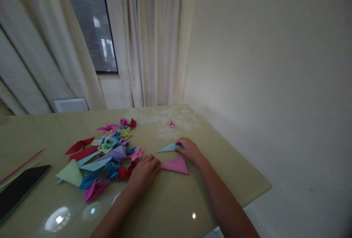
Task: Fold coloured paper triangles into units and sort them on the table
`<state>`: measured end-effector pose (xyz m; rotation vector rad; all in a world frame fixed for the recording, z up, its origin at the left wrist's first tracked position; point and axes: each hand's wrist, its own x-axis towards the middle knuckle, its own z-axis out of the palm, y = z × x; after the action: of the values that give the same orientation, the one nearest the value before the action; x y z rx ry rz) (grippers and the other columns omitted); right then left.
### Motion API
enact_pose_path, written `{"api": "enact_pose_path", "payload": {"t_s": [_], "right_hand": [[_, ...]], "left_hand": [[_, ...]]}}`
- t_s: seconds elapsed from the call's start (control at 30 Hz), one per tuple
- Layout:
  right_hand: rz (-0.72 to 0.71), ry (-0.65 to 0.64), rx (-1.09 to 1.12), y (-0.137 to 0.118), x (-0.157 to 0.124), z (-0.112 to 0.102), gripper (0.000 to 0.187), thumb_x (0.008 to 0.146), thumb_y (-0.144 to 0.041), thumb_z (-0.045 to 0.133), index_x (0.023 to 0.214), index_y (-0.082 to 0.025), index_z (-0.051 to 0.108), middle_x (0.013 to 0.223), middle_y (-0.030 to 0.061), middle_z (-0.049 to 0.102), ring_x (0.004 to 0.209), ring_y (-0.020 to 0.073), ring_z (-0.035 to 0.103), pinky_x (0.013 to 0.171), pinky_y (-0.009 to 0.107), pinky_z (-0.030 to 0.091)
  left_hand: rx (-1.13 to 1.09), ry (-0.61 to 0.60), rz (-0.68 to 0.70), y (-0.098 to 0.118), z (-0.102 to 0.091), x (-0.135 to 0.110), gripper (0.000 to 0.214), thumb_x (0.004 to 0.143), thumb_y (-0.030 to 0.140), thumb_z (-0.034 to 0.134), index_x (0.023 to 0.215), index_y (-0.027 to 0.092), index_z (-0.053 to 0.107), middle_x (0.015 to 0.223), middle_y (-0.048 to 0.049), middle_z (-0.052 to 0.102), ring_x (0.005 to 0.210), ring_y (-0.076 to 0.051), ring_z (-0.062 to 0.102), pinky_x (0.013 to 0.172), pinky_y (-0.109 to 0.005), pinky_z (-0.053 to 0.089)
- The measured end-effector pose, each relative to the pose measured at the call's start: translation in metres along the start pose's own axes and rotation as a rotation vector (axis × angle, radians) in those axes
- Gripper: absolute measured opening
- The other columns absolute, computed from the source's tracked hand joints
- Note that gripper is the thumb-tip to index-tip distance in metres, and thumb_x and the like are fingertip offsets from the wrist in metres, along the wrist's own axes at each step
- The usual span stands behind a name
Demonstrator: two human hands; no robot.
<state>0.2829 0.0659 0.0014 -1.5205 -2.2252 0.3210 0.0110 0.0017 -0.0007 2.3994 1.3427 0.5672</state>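
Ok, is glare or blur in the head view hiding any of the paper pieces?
Head view: dim and soft throughout; bright glare spots on the glossy table sit near its front edge, off the pink triangle and the blue triangle; the lower right corner darkens.

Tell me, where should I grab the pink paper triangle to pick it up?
Probably its wide right end, coming from the right. The pink triangle lies flat on the table, the left hand touches its narrow left tip, and the wide end has bare table beside it, so fingers could slide under there.
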Motion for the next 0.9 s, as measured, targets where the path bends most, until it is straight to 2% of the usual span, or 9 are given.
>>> {"api": "enact_pose_path", "payload": {"t_s": [0.1, 0.3, 0.57, 0.67, 0.77, 0.9], "right_hand": [[0.003, 0.014, -0.001, 0.000, 0.000, 0.002, 0.028, 0.093, -0.029, 0.074, 0.120, -0.018, 0.074, 0.117, 0.0124, 0.072, 0.111, 0.0260, 0.064, 0.098, 0.036, 0.048], [-0.010, 0.023, 0.040, 0.001, 0.002, 0.007, 0.029, 0.093, -0.028, 0.075, 0.120, -0.018, 0.075, 0.123, 0.0125, 0.071, 0.118, 0.0269, 0.061, 0.107, 0.038, 0.044], [0.013, 0.046, 0.095, 0.001, 0.002, 0.007, 0.034, 0.089, -0.025, 0.079, 0.122, -0.017, 0.074, 0.118, 0.0127, 0.071, 0.113, 0.0262, 0.062, 0.103, 0.037, 0.047], [0.055, 0.051, 0.125, 0.001, 0.002, 0.007, 0.031, 0.088, -0.023, 0.079, 0.118, -0.016, 0.076, 0.112, 0.0115, 0.071, 0.106, 0.0240, 0.064, 0.096, 0.034, 0.049], [0.072, 0.059, 0.128, 0.002, 0.002, 0.007, 0.022, 0.086, -0.022, 0.079, 0.107, -0.016, 0.078, 0.104, 0.0098, 0.071, 0.098, 0.0228, 0.065, 0.090, 0.033, 0.049], [0.085, 0.129, 0.152, 0.004, 0.003, 0.006, 0.014, 0.087, -0.020, 0.073, 0.101, -0.016, 0.075, 0.101, 0.0090, 0.071, 0.094, 0.0218, 0.064, 0.088, 0.034, 0.049]], "left_hand": [[0.039, 0.040, 0.045, 0.006, 0.010, 0.000, 0.028, 0.099, 0.030, 0.061, 0.124, 0.023, 0.072, 0.124, -0.0097, 0.070, 0.118, -0.028, 0.061, 0.103, -0.042, 0.046], [0.062, -0.020, 0.016, 0.018, 0.013, 0.004, 0.023, 0.103, 0.029, 0.055, 0.111, 0.022, 0.075, 0.114, -0.0093, 0.070, 0.110, -0.027, 0.064, 0.096, -0.040, 0.048], [0.055, 0.038, 0.007, 0.013, 0.015, 0.002, 0.023, 0.103, 0.026, 0.053, 0.109, 0.021, 0.074, 0.110, -0.0090, 0.070, 0.105, -0.026, 0.065, 0.095, -0.038, 0.049], [0.066, 0.045, 0.014, 0.008, 0.020, 0.004, 0.026, 0.105, 0.028, 0.051, 0.113, 0.021, 0.074, 0.111, -0.0100, 0.071, 0.106, -0.026, 0.065, 0.097, -0.039, 0.049], [0.065, 0.041, 0.039, 0.003, 0.023, 0.006, 0.029, 0.105, 0.028, 0.049, 0.117, 0.021, 0.074, 0.112, -0.0106, 0.071, 0.108, -0.027, 0.065, 0.098, -0.041, 0.049], [0.057, 0.014, 0.048, 0.000, 0.022, 0.007, 0.031, 0.104, 0.022, 0.047, 0.118, 0.022, 0.074, 0.113, -0.0108, 0.071, 0.109, -0.025, 0.064, 0.098, -0.039, 0.050]]}}
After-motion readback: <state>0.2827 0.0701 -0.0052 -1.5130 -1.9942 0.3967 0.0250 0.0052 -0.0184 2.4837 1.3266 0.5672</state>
